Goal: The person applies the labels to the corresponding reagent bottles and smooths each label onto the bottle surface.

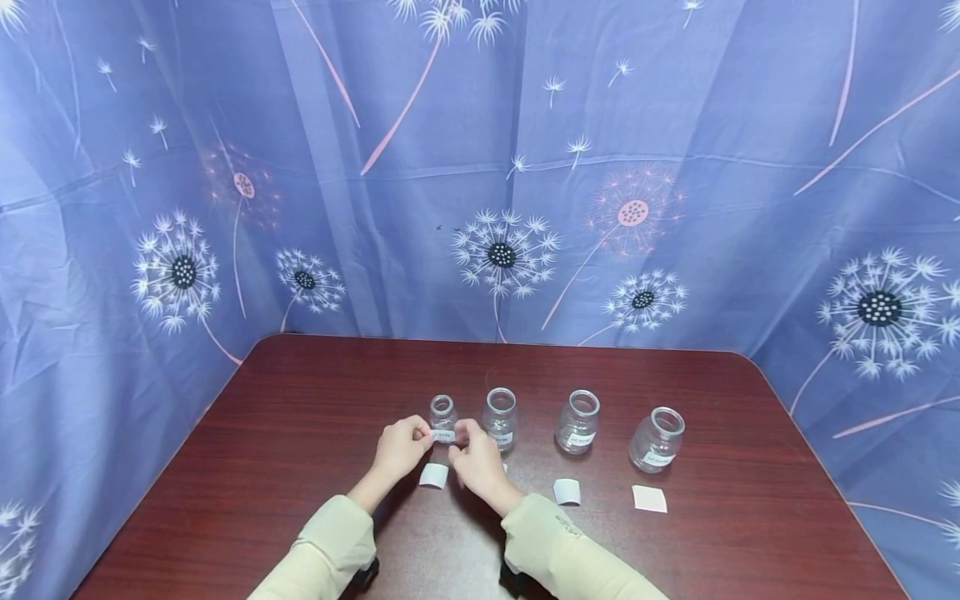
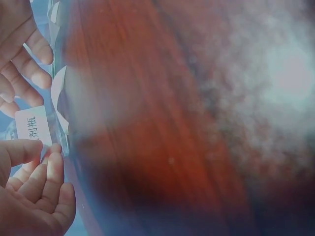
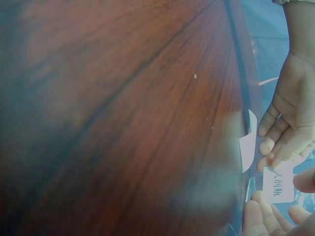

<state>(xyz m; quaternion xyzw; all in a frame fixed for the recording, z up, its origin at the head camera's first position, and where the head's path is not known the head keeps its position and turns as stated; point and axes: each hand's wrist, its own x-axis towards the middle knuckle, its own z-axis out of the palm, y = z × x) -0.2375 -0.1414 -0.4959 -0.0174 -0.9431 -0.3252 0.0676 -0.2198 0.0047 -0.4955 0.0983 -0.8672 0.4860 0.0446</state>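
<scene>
The smallest clear glass jar (image 1: 443,405) stands at the left end of a row, with a white printed label (image 2: 33,127) against its front. My left hand (image 1: 401,447) pinches one end of that label between thumb and fingers, as the right wrist view shows. On the jar's other side is my right hand (image 1: 480,461), its fingers loosely bent and spread close to the label's opposite end. In the right wrist view the right thumb (image 3: 306,181) overlaps the label's edge. Most of the jar's lower body is hidden behind the label and the hands.
Three larger labelled glass jars stand to the right: one by my right hand (image 1: 501,412), a second jar (image 1: 577,423) and a third jar (image 1: 657,440). Curled white paper pieces (image 1: 433,476) lie before the jars on the dark red table (image 1: 300,400). A blue curtain (image 1: 420,275) hangs behind.
</scene>
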